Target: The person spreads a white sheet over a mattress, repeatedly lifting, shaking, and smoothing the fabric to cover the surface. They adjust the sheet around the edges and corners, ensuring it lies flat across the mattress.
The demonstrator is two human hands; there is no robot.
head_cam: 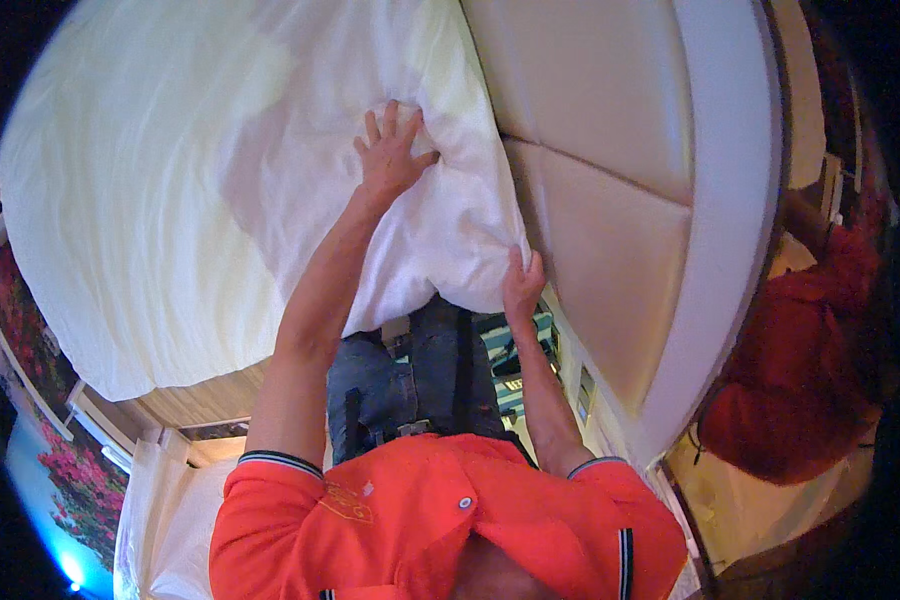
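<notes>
A large white duvet or quilt (pixel 172 187) is spread over a bed, wrinkled around my hands. My left hand (pixel 394 154) lies on top of it, fingers spread, pressing into the fabric and gripping nothing. At the corner beside the padded beige headboard (pixel 607 195), my right hand (pixel 523 285) pinches the duvet's edge between thumb and fingers. The near hem hangs in front of my jeans. Whatever lies under the duvet is hidden.
A pale curved border (pixel 735 187) frames the headboard. Beyond it appears a person in red (pixel 795 360), possibly a reflection. The wooden bed side (pixel 210 394) shows at left, near a plastic-wrapped item (pixel 176 525). A striped item (pixel 517 345) sits below my right forearm.
</notes>
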